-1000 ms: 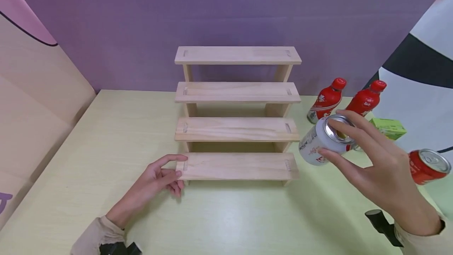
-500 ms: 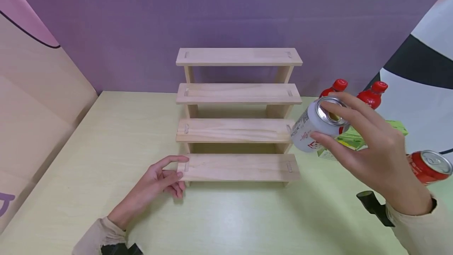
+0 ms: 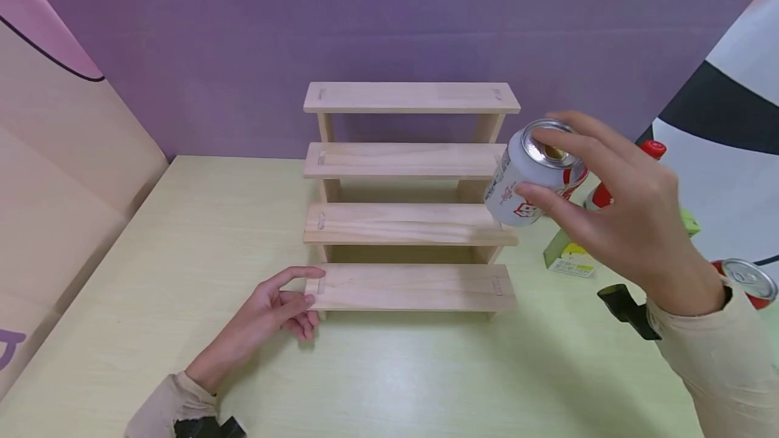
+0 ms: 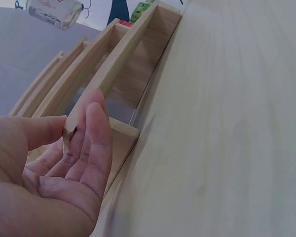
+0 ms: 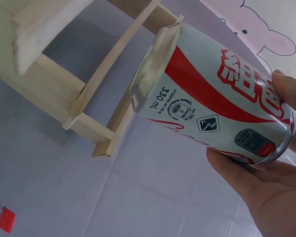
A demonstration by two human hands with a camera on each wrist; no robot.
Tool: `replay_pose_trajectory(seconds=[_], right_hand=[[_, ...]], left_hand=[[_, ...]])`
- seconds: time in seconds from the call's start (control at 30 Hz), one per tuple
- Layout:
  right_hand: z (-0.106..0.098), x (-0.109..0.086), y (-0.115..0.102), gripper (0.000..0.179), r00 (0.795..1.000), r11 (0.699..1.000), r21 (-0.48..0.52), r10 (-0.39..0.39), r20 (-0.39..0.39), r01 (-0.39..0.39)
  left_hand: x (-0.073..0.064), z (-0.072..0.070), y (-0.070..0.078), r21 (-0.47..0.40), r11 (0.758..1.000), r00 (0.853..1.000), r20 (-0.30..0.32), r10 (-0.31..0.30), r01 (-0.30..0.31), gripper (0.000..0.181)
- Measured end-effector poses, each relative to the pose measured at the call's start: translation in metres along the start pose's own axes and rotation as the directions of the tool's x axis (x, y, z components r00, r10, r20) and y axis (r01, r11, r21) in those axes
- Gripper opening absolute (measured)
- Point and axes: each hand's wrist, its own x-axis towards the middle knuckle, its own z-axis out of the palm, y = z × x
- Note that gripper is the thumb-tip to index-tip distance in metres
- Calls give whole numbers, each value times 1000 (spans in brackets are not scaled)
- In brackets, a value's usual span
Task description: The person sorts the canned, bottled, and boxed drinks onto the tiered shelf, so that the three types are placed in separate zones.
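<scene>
A white drink can (image 3: 514,178) with red markings is held tilted in my right hand (image 3: 639,215), gripped near its top rim between thumb and fingers. It is in the air by the right end of the middle steps of a wooden stepped shelf (image 3: 410,286). Up close in the right wrist view, the can (image 5: 212,98) shows a red band and "330 mL". My left hand (image 3: 276,306) pinches the left end of the lowest board. The left wrist view shows that hand (image 4: 64,173) with the board's corner between thumb and finger.
Right of the shelf stand a green carton (image 3: 569,255), a red-capped bottle (image 3: 653,149) partly behind my right hand, and a red can (image 3: 748,279). A purple wall (image 3: 402,12) rises behind the shelf. The pale tabletop (image 3: 395,370) extends in front.
My right hand has carried the white can up and to the left, toward the shelf, uncovering part of the green carton. The left hand stays at the lowest board.
</scene>
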Motion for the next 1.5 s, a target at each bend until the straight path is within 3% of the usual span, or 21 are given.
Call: replay_pose_trajectory(seconds=[0.4, 0.57, 0.8, 1.0, 1.3, 1.5], right_hand=[[10, 29, 6, 52, 994, 995, 53, -87, 65, 83], [21, 43, 7, 52, 992, 991, 77, -115, 47, 111], [36, 55, -6, 52, 1000, 984, 176, -16, -13, 18], [49, 67, -9, 49, 1000, 978, 209, 4, -31, 2], [73, 87, 3, 40, 991, 964, 235, -108, -76, 123], [91, 100, 2, 38, 986, 960, 239, -117, -122, 143]], left_hand=[[5, 1, -3, 6, 1000, 1000, 3, -11, 11, 43], [5, 1, -2, 7, 1000, 1000, -10, -15, 15, 43], [5, 2, -2, 7, 1000, 1000, -7, -9, 9, 42], [5, 2, -2, 6, 1000, 1000, -2, -7, 7, 43], [3, 3, -2, 18, 1000, 1000, -8, -9, 9, 43], [3, 4, -2, 12, 1000, 1000, -8, -13, 13, 43]])
